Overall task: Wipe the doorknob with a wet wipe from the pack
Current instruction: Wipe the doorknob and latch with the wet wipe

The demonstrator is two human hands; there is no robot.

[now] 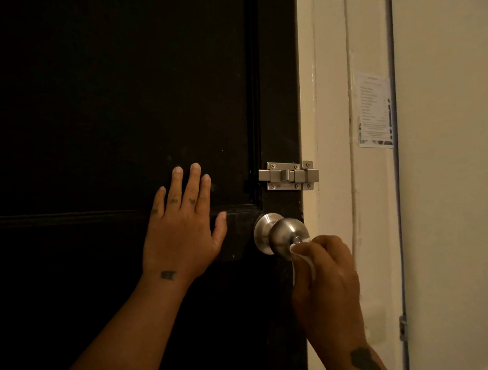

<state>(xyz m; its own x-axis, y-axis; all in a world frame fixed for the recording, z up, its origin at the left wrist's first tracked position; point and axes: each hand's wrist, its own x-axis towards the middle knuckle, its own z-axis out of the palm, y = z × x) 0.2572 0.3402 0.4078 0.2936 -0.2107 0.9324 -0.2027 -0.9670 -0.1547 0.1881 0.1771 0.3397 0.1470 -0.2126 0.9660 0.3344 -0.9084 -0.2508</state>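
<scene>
A round brushed-metal doorknob [283, 236] sticks out from the right edge of a black door [112, 103]. My right hand [327, 280] is closed around a white wet wipe [304, 257] and presses it against the knob's front right side, near its centre button. My left hand [182, 226] lies flat on the door just left of the knob, fingers spread and pointing up, holding nothing. The wipe pack is not in view.
A silver slide bolt latch [288, 175] bridges door and frame just above the knob. The cream door frame [336, 162] runs down the right, with a printed paper notice [375, 111] stuck on it. A cream wall fills the far right.
</scene>
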